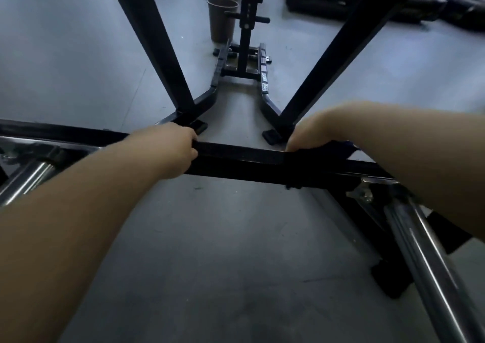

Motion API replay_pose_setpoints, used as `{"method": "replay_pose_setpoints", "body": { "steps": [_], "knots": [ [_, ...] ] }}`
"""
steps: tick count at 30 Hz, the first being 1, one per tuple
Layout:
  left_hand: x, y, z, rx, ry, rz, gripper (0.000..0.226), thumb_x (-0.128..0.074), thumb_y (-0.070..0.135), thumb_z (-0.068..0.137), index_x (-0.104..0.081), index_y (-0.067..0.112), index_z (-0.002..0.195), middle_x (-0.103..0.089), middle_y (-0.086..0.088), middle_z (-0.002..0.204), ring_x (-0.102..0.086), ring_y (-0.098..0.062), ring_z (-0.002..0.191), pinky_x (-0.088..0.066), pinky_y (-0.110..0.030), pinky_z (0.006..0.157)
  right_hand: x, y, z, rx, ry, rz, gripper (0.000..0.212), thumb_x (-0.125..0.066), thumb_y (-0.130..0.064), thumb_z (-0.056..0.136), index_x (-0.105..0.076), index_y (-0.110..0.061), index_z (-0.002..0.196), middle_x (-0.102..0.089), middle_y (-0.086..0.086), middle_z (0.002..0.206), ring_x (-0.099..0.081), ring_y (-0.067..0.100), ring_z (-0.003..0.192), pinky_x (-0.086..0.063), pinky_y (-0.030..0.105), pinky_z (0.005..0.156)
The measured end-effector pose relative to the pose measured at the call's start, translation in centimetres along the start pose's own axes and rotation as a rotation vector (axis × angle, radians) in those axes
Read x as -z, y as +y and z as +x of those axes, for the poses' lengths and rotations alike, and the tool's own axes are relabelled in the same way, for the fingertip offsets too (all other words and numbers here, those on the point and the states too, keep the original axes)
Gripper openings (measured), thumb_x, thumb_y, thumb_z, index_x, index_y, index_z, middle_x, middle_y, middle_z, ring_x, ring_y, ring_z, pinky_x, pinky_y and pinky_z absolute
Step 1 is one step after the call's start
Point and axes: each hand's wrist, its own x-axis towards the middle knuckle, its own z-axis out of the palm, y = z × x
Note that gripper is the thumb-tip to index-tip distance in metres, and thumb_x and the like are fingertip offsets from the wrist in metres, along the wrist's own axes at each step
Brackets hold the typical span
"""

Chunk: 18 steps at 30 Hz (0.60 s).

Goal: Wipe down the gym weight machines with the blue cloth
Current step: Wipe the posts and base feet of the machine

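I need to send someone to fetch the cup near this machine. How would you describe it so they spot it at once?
Follow the black crossbar that both hands rest on, then look straight ahead along the grey floor to the upright adjustment post. The brown cup stands just left of it, the only tan, tapered thing among black steel.

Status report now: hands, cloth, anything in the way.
Left hand grips the black crossbar. Right hand presses the blue cloth on the same bar. Brown cup stands on the floor beyond, clear of the bar.
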Motion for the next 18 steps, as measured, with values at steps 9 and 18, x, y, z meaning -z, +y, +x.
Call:
{"method": "replay_pose_setpoints", "body": {
  "steps": [9, 18],
  "knots": [
    [-2.0, 8.7, -0.2, -0.129, 0.176, -0.083, 0.029, -0.036, 0.028, 0.104, -0.055, 0.033, 0.125, -0.054, 0.0, 0.123, -0.052, -0.026, 0.112, -0.036, -0.038, 0.086, -1.2, 5.1, -1.7, 0.088, 0.149, 0.126, 0.036, -0.046, -0.038, 0.099, -0.066, -0.02, 0.122, -0.059, 0.0, 0.123, -0.055, 0.021, 0.105, -0.044, 0.026, 0.086],
    [-2.1, 15.1, -0.9, -0.263, 0.198, -0.105, 0.033, -0.039, 0.041, 0.102, -0.05, 0.032, 0.132, -0.053, 0.001, 0.126, -0.051, -0.025, 0.115, -0.037, -0.038, 0.09, -3.8, 8.6, -2.9, 0.31, 0.222, 0.217, 0.033, -0.042, -0.029, 0.103, -0.058, -0.031, 0.133, -0.056, -0.005, 0.127, -0.05, 0.017, 0.118, -0.034, 0.028, 0.096]
  ]
}}
